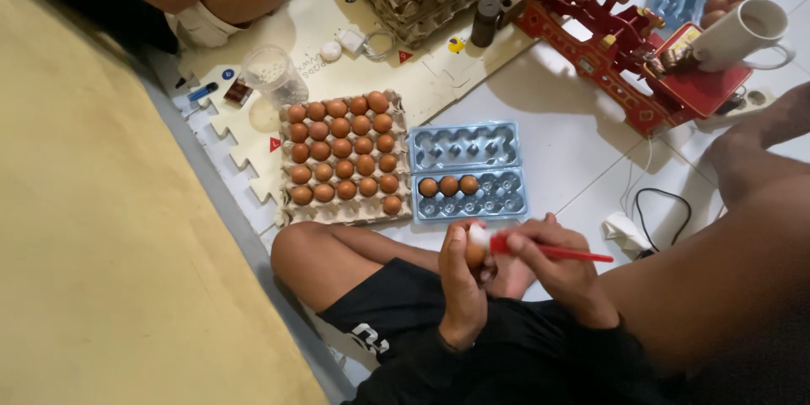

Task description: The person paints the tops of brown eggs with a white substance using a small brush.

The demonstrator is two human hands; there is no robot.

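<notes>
I hold one brown egg [474, 251] upright in my left hand [462, 287], and my right hand [561, 274] grips a red brush [540, 248], its white tip touching the egg. I judge I am cleaning it; next it needs a gentle place beside the three eggs [448, 186] in the blue tray [469, 194], just beyond my hands.

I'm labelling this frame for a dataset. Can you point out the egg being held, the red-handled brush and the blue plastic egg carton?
egg [474, 253], head view, brown shell showing between the fingers.
red-handled brush [561, 251], head view, middle of red handle.
blue plastic egg carton [498, 197], head view, empty cups of the lower half.
</notes>
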